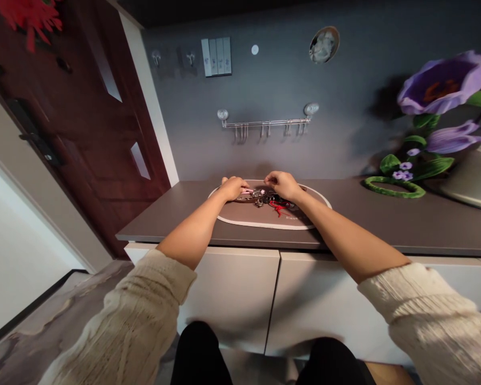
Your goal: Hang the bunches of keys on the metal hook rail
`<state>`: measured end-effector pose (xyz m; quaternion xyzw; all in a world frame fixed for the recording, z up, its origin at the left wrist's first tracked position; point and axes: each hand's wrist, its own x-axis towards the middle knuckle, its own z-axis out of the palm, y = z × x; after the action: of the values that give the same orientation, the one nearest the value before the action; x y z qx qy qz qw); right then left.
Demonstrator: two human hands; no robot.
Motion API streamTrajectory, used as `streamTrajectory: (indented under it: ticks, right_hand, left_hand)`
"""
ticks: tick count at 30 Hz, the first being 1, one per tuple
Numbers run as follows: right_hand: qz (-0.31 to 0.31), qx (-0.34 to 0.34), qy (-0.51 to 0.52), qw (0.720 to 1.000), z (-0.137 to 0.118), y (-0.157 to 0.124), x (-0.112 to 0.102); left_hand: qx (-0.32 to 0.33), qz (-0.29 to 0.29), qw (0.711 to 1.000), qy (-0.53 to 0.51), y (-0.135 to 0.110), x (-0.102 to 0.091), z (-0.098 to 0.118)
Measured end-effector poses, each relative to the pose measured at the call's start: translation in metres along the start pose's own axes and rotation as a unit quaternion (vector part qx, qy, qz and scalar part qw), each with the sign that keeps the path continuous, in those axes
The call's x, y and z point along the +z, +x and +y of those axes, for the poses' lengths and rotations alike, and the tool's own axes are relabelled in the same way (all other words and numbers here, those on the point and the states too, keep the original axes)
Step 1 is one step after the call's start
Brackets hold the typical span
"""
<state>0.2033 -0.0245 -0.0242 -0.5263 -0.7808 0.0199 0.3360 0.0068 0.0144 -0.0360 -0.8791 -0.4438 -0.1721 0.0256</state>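
On the counter lies an oval brown mat (260,218) with a pale rim. A small pile of what look like keys and key rings (260,199) rests on its middle, with a red tassel or cord (279,207) at the near side. My left hand (233,188) is at the pile's left, its fingers curled down by a small pinkish piece; the grip is partly hidden. Over the pile's right side is my right hand (284,184), thumb and fingers pinched together. Whatever it holds is too small to make out.
Behind the mat, a clear rail with several hooks (266,124) is fixed to the grey wall. Purple artificial flowers (444,85) and a pale lampshade-like object (475,171) stand on the right. White cabinet doors (232,289) are below; a dark red door (84,107) is at left.
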Motion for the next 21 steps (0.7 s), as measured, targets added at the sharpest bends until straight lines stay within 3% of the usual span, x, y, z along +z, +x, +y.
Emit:
streamTrajectory:
  ticks: [21]
  right_hand:
    - [-0.001, 0.011, -0.035, 0.999, -0.0013, -0.0034, 0.0058]
  left_hand:
    - [-0.005, 0.109, 0.993, -0.038, -0.0030, -0.0030, 0.0044]
